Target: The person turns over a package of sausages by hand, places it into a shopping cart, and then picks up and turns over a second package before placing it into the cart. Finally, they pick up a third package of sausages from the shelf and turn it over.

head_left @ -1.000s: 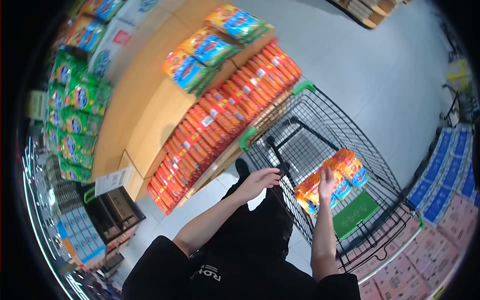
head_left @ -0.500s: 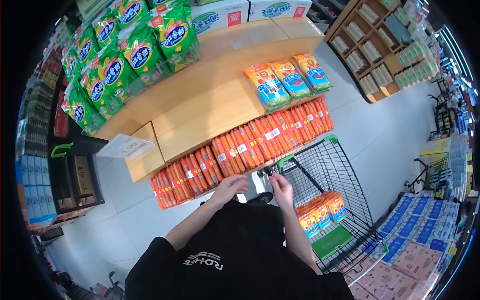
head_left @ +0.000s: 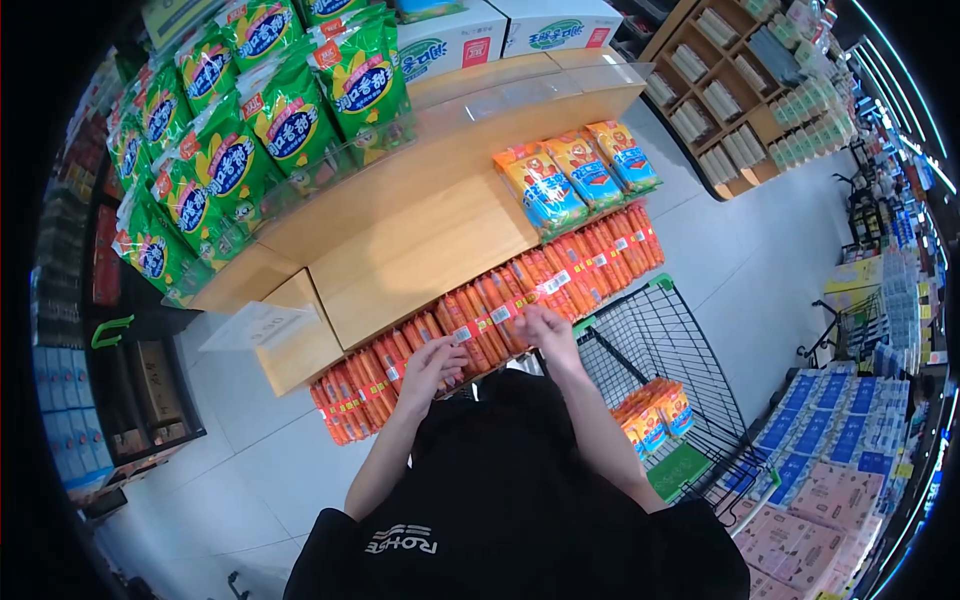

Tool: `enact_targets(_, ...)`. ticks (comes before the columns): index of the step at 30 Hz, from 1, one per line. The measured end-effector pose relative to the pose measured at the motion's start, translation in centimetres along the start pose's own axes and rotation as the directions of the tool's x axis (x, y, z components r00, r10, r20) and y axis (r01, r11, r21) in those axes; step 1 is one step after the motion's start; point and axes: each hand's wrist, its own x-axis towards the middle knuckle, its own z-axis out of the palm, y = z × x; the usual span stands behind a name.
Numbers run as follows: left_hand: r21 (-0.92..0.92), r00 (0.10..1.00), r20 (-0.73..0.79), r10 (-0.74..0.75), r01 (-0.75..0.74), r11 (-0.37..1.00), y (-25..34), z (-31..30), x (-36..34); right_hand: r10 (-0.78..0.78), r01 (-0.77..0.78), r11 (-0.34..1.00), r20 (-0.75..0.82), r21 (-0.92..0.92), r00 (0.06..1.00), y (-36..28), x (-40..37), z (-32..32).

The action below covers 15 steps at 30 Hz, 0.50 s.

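Note:
Orange-red packs of sausages (head_left: 465,315) stand side by side in a long row along the front of the wooden display. My left hand (head_left: 432,370) is at the near edge of this row, fingers spread and slightly curved over the packs. To its right, my right hand (head_left: 547,335) overlaps the row, its fingers bent loosely with the tips close to the packs. Nothing shows in either hand. Behind the right part of the row, orange-and-blue bags (head_left: 585,172) lie on the wooden shelf (head_left: 420,245).
Green bags (head_left: 290,125) fill the upper tier behind a clear guard. A price sign (head_left: 258,325) juts out at the left. On the right, a wire shopping cart (head_left: 690,365) holds several orange-and-blue packs (head_left: 655,415). Stacked cartons (head_left: 825,430) stand beyond it.
Both hands have moved forward and come to the sausage row; the right has risen from beside the cart's corner to over the packs. The view has shifted slightly.

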Motion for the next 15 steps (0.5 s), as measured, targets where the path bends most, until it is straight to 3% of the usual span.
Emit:
enact_targets(3, -0.057, 0.999, -0.037, -0.006, 0.004, 0.998, 0.4, -0.4, -0.1, -0.048, 0.067, 0.992, -0.168, 0.104, 0.985, -3.2, 3.7, -0.3)
enact_targets(6, -0.114, 0.998, -0.065, -0.01, 0.002, 0.993, 0.8, -0.1, 0.3, -0.083, 0.104, 0.99, -0.212, 0.095, 0.974, -3.9, 8.7, -2.2)
enact_targets(9, -0.165, 0.997, -0.073, -0.014, 0.001, 0.986, 1.2, 0.8, 1.4, -0.044, 0.105, 0.974, -0.283, 0.202, 0.958, -5.4, 11.8, -2.5)
enact_targets(15, -0.196, 0.998, -0.063, 0.02, -0.032, 0.98, 3.6, 3.7, 6.8, 0.06, 0.033, 0.946, -0.273, 0.323, 0.96, -6.3, 15.4, -3.4)
